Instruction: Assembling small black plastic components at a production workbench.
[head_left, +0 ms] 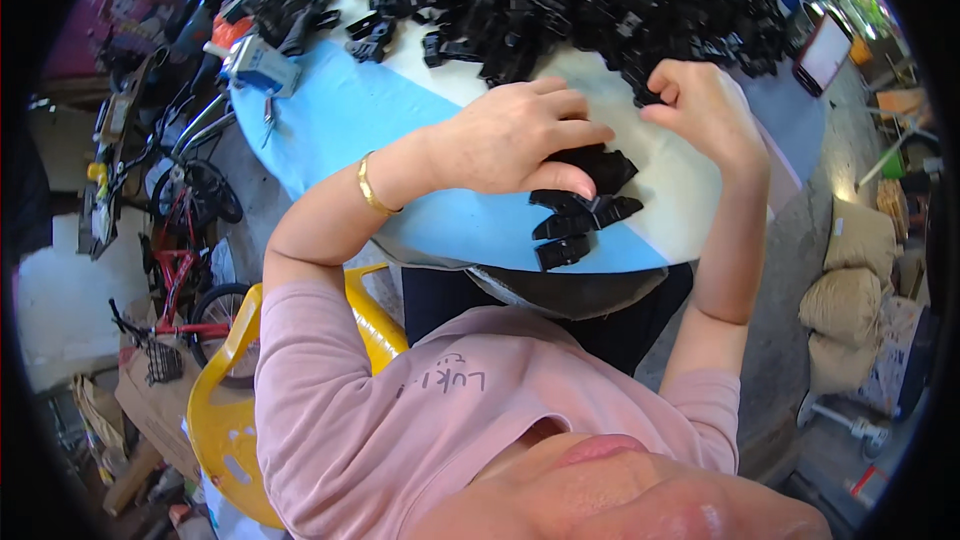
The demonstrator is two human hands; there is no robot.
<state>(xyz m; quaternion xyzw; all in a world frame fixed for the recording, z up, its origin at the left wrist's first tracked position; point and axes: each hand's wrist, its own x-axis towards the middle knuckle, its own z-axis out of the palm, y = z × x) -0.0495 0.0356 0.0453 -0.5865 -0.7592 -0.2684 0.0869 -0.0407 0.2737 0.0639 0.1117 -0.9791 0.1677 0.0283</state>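
Black plastic pieces [612, 212] lay clustered near the person's edge of the table [330, 130], partly under the left hand [530, 135], whose fingers and thumb stood apart; whether it gripped one I cannot tell. The right hand [700, 110] curled narrowly beside the large black pile [600, 0], its grip hidden.

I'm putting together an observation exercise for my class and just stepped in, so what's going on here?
A person is handling small black parts at a table. The left hand is over a small cluster of black parts by the near edge; its grip is unclear. The right hand has its fingers curled beside the large heap of black parts; whether it holds one is unclear.
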